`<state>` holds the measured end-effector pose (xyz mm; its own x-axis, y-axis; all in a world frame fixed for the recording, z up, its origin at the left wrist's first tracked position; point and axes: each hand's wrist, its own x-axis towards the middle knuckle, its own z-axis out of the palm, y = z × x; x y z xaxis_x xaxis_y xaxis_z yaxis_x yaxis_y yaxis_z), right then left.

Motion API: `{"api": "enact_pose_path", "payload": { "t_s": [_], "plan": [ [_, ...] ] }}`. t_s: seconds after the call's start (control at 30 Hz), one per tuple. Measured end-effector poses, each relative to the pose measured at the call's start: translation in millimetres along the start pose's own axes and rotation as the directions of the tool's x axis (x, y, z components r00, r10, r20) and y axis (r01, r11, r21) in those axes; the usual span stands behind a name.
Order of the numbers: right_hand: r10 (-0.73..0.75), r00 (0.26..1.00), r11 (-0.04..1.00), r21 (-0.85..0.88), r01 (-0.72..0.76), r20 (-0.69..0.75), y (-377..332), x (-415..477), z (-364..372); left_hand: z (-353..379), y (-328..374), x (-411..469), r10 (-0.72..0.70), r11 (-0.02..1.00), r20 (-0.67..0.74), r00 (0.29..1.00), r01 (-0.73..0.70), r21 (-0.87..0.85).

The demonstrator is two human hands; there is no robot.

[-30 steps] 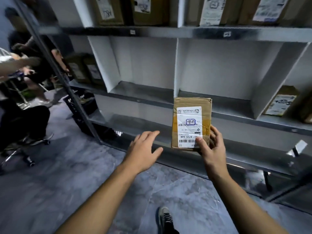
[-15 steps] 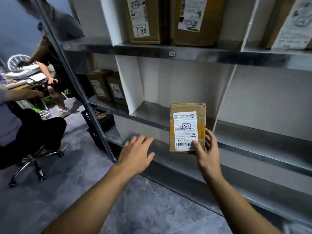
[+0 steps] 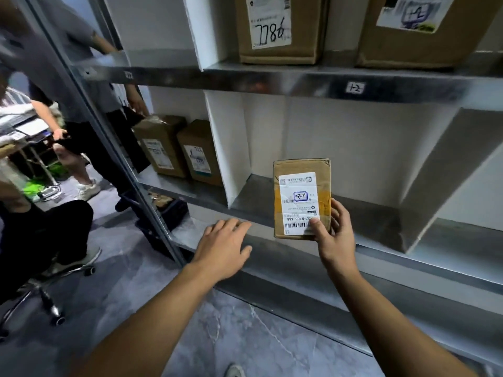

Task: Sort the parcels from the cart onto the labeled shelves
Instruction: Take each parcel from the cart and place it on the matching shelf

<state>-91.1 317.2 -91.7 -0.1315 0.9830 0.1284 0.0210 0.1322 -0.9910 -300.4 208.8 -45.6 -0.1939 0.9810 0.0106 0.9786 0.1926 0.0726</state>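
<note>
Target looks like the middle shelf bay (image 3: 367,213) straight ahead; two boxes (image 3: 160,148) sit in the bay left of it, and larger boxes (image 3: 277,28) on the shelf above. Our parcel (image 3: 302,197) is held upright, long axis vertical, at that bay's front edge, just beyond our right hand (image 3: 336,235), which pinches its lower right corner. Our left hand (image 3: 223,248) hovers flat, holding nothing.

A parcel sorting room: metal shelves (image 3: 299,80) with numbered tags (image 3: 356,87) fill the right of the frame, holding labelled cardboard boxes (image 3: 280,28) at top and centre left.
</note>
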Motion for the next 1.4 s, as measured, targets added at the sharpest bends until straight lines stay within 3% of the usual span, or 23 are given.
{"api": "enact_pose_path", "payload": {
  "t_s": [0.27, 0.57, 1.4],
  "plan": [
    [0.036, 0.985, 0.998, -0.048, -0.045, -0.167, 4.1, 49.2, 71.1, -6.6, -62.5, 76.2, 0.199, 0.978, 0.022, 0.980, -0.197, -0.070],
    [0.089, 0.960, 0.983, -0.133, -0.128, -0.265, 33.2, 102.9, 109.1, 3.2, -88.0, 122.7, 0.256, 0.957, 0.065, 0.965, -0.243, -0.156],
    [0.212, 0.960, 0.954, -0.176, -0.245, -0.185, 71.3, 148.4, 125.4, 19.9, -120.5, 162.9, 0.324, 0.912, 0.064, 0.944, -0.294, -0.286]
  ]
}}
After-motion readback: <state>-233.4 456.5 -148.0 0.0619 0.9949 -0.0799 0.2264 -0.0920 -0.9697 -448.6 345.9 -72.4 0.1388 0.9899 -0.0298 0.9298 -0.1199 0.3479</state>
